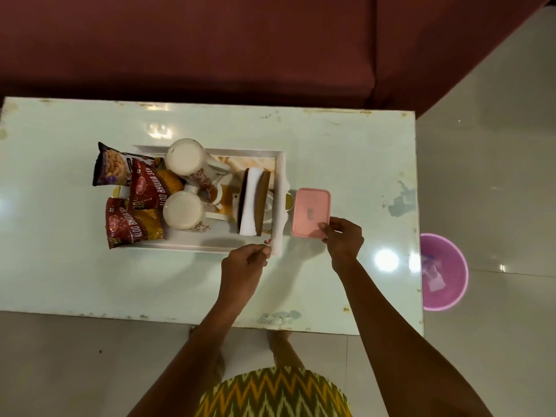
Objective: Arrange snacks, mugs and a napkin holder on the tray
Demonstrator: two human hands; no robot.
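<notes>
Three snack packets lie at the left end of the white tray (pixel 276 206), left of the frame's centre: a dark packet (pixel 111 168) showing pale puffs, and two red-and-gold packets, one (pixel 150 183) overlapping the other (pixel 132 224), both printed with "Aloo Bhujia Sev". The dark packet and the lower red one hang past the tray's left rim onto the worktop (pixel 60 266).

Beside the packets, two white mugs sit in the tray, one (pixel 188 159) toward the top, one (pixel 183 210) below it, each with a reddish floral print on its side. To their right the napkin holder (pixel 261 203) stands with brown sides and a stack of white napkins (pixel 251 203) between them, close to the tray's right rim.

My left hand (pixel 243 264) is at the tray's lower right corner, fingers curled in a loose, nearly closed grip with the fingertips (pixel 266 251) touching the rim; I cannot tell whether they actually pinch it. My right hand (pixel 343 239) holds the lower right corner of a pink lidded box (pixel 310 212), thumb on the lid, the grip closed on its edge. The box rests on the worktop just right of the tray.

A pink bin (pixel 445 272) stands on the floor at the right edge of the frame.
</notes>
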